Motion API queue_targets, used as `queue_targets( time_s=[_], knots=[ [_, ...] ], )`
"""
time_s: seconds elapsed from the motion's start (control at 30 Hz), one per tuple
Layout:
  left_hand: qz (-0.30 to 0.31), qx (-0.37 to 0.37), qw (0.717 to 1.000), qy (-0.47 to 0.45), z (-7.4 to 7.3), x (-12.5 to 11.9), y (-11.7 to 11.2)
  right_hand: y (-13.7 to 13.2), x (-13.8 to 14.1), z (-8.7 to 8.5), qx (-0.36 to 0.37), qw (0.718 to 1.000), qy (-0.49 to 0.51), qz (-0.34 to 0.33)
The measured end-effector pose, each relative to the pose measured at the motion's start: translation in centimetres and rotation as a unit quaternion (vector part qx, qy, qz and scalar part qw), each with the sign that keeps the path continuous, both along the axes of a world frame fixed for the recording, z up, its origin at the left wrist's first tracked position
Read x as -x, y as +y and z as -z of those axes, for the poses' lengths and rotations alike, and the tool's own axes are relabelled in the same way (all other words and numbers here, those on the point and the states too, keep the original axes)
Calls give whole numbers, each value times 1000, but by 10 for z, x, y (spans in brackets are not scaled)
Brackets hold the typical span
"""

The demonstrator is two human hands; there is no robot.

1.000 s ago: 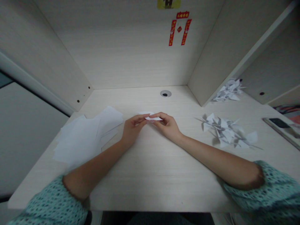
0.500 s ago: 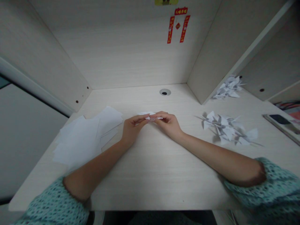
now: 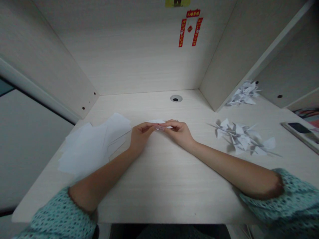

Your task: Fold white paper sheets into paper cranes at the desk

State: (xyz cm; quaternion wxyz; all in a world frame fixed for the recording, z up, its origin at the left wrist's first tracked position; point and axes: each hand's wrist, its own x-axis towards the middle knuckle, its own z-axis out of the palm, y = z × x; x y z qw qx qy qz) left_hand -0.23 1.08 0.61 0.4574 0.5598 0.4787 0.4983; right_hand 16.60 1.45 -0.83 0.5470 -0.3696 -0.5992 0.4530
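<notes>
Pinching a small folded white paper (image 3: 160,122), the left hand (image 3: 141,136) and right hand (image 3: 178,133) have drawn closer, their fingertips now meeting over it and hiding most of it, just ahead of both palms. Loose white sheets (image 3: 92,142) lie just beside the left hand. Folded paper cranes (image 3: 239,137) lie right of the right hand, with a second heap (image 3: 243,96) farther ahead and a phone (image 3: 298,128) farther right.
</notes>
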Motion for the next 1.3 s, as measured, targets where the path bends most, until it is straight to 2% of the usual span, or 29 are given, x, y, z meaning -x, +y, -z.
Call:
queue_targets(
  time_s=[0.17, 0.37, 0.6, 0.97, 1.13, 1.3],
  knots=[
    [3, -24, 1000, 14, 0, 0, -1, 0, 0, 0, 36, 999, 14, -2],
    [37, -14, 999, 3, 2, -1, 0, 1, -2, 0, 25, 1000, 17, 0],
    [39, -31, 999, 7, 8, 2, 2, 1, -2, 2, 23, 999, 19, -10],
    [59, 5, 998, -35, 2, 0, 0, 3, -3, 3, 21, 999, 25, -22],
    [50, -2, 998, -37, 3, 0, 0, 2, -3, 2, 29, 999, 21, -23],
    [31, -16, 999, -26, 3, 0, -1, 2, -1, 2, 76, 996, 36, -8]
  ],
)
